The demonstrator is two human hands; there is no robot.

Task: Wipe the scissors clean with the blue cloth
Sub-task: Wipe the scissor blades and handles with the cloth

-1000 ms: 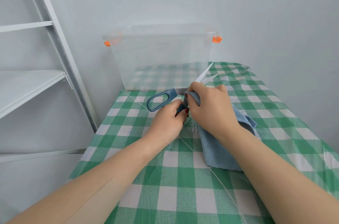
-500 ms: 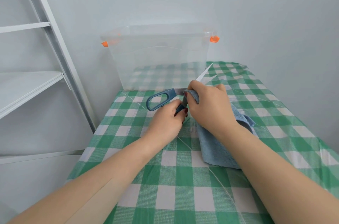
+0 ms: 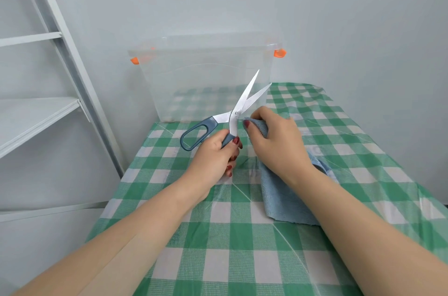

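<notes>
Scissors lifted in left hand, blades apart; blue cloth beside pivot.

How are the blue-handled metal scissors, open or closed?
Open. The blue-handled metal scissors show two blades spread in a V, tips apart; the left hand grips one handle.

No writing you can read anywhere, no label, brand, number or sign on the scissors, the blue cloth, the clear box or the checked tablecloth.
</notes>
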